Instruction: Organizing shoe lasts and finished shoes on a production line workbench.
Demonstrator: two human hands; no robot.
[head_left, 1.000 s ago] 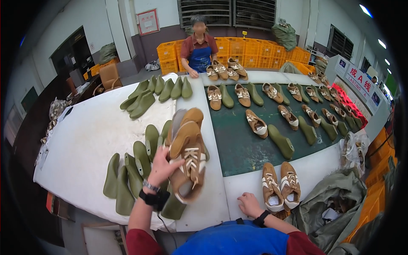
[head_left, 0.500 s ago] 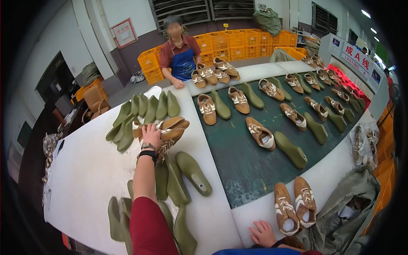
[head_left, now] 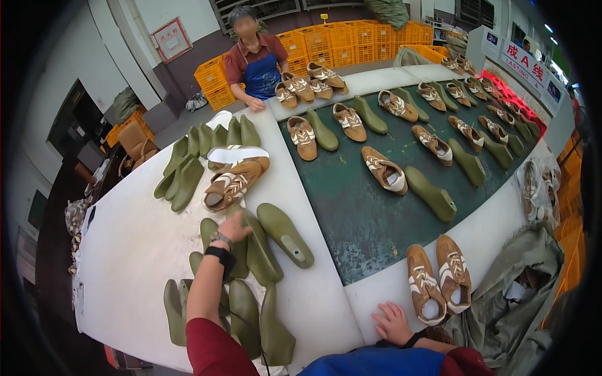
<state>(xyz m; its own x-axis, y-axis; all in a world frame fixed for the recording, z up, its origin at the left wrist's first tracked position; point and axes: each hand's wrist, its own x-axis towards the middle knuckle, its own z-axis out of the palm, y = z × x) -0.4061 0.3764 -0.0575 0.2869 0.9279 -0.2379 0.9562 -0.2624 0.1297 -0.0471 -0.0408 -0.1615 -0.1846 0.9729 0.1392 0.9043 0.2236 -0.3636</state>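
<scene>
My left hand (head_left: 232, 229), a watch and a dark band at its wrist, reaches over several olive-green shoe lasts (head_left: 291, 241) on the white table. Its fingers are apart, slightly blurred and empty; whether they touch a last beneath is unclear. Just beyond it lies a brown sneaker with white stripes (head_left: 234, 182), against another shoe showing its white sole (head_left: 241, 155). My right hand (head_left: 393, 324) lies flat with fingers spread on the white near edge. To its right is a pair of brown sneakers (head_left: 453, 276), toes pointing away.
Shoes and lasts stand in rows on a dark green conveyor belt (head_left: 351, 210). More lasts (head_left: 187, 182) cluster at the far left. Across the table sits a person in a blue apron (head_left: 262, 74) beside several shoes. A grey-green sack (head_left: 514, 301) is at my right; orange crates (head_left: 342, 47) line the back.
My left hand has let go of the brown sneakers and drawn back toward me over the lasts. One shoe now shows its sole. My right hand stays on the table edge; the view has shifted slightly.
</scene>
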